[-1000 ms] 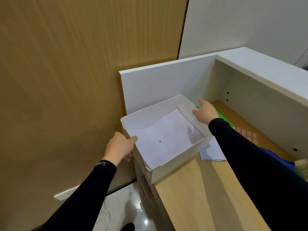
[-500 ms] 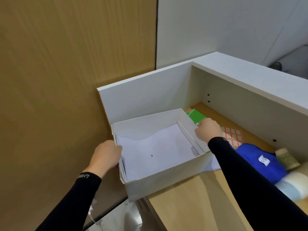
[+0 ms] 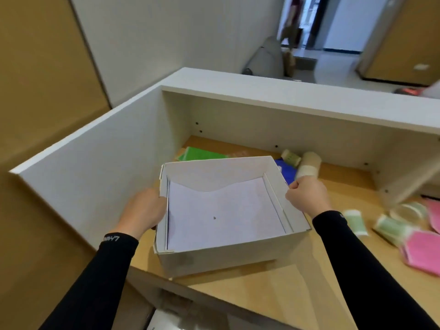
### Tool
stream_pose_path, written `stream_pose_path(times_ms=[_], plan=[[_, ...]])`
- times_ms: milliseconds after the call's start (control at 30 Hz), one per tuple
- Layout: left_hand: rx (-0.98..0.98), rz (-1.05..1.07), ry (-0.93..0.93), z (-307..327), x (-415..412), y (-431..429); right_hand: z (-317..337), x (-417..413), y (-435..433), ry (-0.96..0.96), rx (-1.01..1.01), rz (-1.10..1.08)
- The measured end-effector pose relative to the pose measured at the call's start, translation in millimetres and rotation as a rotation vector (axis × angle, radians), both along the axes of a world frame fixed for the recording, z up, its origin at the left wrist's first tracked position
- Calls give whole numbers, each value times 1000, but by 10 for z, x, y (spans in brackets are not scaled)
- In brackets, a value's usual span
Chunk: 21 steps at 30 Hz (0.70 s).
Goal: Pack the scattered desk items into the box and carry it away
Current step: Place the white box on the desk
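An open white cardboard box (image 3: 221, 257) sits on the wooden desk (image 3: 273, 291) with only a white sheet lying inside. My left hand (image 3: 142, 211) grips its left wall and my right hand (image 3: 307, 195) grips its right wall. Behind the box lie a green pad (image 3: 202, 154) and a blue item (image 3: 287, 171). Tape rolls (image 3: 309, 166) rest near the back panel. To the right are green rolls (image 3: 390, 228) and pink pads (image 3: 421, 254).
White partition panels (image 3: 100, 163) close the desk on the left and back, with a shelf (image 3: 297, 98) overhead. Wood-panelled wall stands at left. A doorway and corridor show in the far background.
The view has swung right and up, revealing more desk items. The box now sits squarer on the desk, further from the left edge. Both hands still hold its sides.
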<state>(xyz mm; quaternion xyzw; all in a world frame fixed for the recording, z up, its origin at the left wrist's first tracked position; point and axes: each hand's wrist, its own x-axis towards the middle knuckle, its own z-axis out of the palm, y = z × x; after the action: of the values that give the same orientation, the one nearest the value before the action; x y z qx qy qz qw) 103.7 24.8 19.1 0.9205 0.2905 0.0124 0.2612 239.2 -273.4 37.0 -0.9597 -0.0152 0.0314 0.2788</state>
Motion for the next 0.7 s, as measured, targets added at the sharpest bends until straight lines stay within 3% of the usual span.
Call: stream_pose_path(times_ms=[367,700], plan=[[92,-437,47,-133,439,-571,-151,-871,-875,47,22,-390],[-44,-515,204,-321,459,-745,-299,-1039,-1106,231,59,-492]])
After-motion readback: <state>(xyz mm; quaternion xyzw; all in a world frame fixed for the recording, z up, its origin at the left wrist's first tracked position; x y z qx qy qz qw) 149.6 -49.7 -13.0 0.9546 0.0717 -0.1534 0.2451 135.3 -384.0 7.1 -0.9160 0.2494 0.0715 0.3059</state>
